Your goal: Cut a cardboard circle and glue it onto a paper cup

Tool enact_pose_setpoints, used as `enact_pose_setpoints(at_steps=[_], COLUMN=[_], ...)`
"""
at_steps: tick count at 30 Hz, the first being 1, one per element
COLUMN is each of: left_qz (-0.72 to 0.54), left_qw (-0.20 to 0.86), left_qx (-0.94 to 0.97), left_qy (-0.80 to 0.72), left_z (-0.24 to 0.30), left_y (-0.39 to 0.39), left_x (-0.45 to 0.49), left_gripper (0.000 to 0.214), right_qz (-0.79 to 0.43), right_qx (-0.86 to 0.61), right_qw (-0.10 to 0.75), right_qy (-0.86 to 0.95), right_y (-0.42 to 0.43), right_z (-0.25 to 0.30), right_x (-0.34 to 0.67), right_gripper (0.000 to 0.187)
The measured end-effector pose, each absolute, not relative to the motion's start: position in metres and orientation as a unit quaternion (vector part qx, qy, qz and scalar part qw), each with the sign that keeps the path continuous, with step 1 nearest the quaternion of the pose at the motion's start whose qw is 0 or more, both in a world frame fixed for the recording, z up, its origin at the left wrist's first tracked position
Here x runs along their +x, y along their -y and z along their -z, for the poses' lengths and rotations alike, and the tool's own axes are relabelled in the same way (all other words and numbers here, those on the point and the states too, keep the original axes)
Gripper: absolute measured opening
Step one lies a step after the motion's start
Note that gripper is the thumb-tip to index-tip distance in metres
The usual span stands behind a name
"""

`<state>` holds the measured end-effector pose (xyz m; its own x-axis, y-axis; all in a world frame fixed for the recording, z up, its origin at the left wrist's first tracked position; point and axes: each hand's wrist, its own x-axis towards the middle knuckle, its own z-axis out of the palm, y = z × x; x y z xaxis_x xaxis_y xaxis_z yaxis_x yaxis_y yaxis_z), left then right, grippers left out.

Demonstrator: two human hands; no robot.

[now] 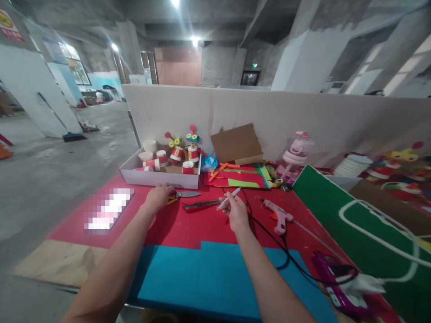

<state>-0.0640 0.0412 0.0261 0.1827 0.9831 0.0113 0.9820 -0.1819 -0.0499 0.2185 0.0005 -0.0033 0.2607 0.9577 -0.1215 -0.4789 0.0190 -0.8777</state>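
Observation:
My left hand rests palm down on the yellow handles of a pair of scissors on the red table cover, its fingers curled over them. My right hand is raised a little above the table and pinches a thin white pen-like stick that points up and to the right. A dark craft knife lies between the two hands.
A white box of red paper-cup figures stands behind my left hand. Coloured paper sheets, a cardboard piece, a pink bottle, a pink glue gun with black cord, a blue sheet and a green board surround the hands.

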Motion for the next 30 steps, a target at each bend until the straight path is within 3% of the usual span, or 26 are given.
enact_pose_setpoints(at_steps=[20, 25, 30], left_qz=[0.025, 0.124, 0.108], left_qw=[0.058, 0.011, -0.013], left_qx=[-0.763, -0.833, -0.882], left_qy=[0.643, 0.538, 0.458], left_z=[-0.038, -0.042, -0.022], left_y=[-0.032, -0.019, -0.012], left_x=[-0.052, -0.017, 0.010], left_gripper=[0.038, 0.032, 0.035], right_qz=[-0.555, -0.558, -0.558], right_qx=[-0.442, -0.441, -0.441], right_qw=[0.653, 0.649, 0.652], right_qy=[0.267, 0.269, 0.265], right_y=[0.002, 0.002, 0.001], right_z=[0.003, 0.002, 0.003], right_x=[0.218, 0.218, 0.218], right_gripper=[0.035, 0.036, 0.037])
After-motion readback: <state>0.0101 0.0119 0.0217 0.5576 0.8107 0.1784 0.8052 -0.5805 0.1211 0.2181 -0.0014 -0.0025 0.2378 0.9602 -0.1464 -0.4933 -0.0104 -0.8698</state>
